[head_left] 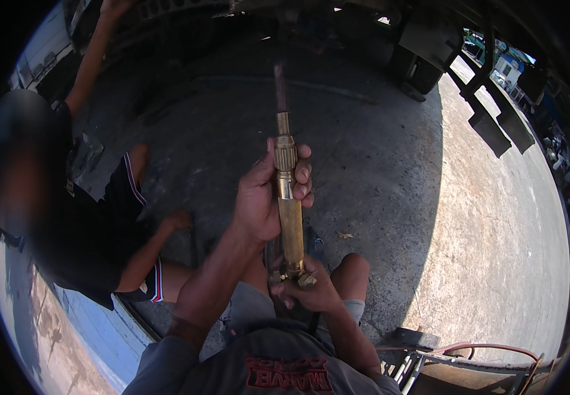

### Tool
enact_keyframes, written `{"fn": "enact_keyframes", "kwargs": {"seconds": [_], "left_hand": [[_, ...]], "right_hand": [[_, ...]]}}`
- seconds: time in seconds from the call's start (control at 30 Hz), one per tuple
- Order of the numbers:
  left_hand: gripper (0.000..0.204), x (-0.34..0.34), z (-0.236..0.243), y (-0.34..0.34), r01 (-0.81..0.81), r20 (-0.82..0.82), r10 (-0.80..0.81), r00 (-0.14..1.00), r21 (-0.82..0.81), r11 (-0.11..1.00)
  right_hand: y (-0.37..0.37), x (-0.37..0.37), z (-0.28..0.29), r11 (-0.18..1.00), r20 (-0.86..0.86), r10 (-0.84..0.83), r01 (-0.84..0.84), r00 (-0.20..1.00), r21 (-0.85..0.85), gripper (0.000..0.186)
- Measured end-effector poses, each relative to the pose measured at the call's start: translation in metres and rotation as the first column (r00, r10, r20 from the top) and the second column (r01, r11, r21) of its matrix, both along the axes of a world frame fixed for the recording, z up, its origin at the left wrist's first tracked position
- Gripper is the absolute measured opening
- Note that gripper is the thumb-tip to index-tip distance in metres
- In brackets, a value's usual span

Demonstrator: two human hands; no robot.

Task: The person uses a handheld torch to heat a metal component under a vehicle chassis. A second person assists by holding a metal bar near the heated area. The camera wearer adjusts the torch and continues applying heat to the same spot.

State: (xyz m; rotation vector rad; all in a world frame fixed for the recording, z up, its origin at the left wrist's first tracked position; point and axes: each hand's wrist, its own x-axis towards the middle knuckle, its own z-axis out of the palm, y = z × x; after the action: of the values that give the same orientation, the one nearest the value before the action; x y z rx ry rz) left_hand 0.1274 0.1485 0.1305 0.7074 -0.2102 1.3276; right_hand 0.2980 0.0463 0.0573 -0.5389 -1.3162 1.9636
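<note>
A brass gas torch (291, 227) stands nearly upright in front of my chest, its nozzle end pointing away from me. My left hand (258, 197) is wrapped round its upper body, just at the ribbed collar nut (286, 156), with fingertips showing on the right side. Beyond the collar a slim pinkish-brown length (280, 89) runs on from the brass; whether it is metal tip or flame I cannot tell. My right hand (314, 289) closes round the base, by the small valve knobs (307, 280). Part of its fingers is hidden behind the torch.
On my left sits another person in a dark shirt (84, 240), one arm (94, 62) raised toward the dark vehicle underside overhead. A long bar or hose (311, 85) lies on the concrete floor (377, 197). Black flaps (492, 131) hang at right. A reddish hose (489, 346) crosses a metal frame at lower right.
</note>
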Motion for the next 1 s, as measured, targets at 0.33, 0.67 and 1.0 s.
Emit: {"fn": "enact_keyframes", "kwargs": {"seconds": [0.33, 0.67, 1.0], "left_hand": [[0.066, 0.000, -0.002, -0.001, 0.030, 0.011, -0.029, 1.000, -0.025, 0.999], [0.069, -0.003, -0.005, 0.002, 0.039, -0.010, -0.038, 0.999, 0.027, 0.999], [0.054, -0.007, -0.008, -0.008, -0.057, 0.014, 0.057, 0.998, -0.009, 0.998]], "right_hand": [[0.000, 0.000, -0.002, 0.999, 0.004, 0.017, -0.017, 1.000, 0.046, 0.038], [-0.001, 0.001, -0.005, 1.000, -0.006, 0.021, -0.021, 1.000, 0.002, 0.038], [-0.007, -0.001, -0.016, 0.997, 0.041, 0.004, -0.001, 0.999, -0.076, 0.040]]}}
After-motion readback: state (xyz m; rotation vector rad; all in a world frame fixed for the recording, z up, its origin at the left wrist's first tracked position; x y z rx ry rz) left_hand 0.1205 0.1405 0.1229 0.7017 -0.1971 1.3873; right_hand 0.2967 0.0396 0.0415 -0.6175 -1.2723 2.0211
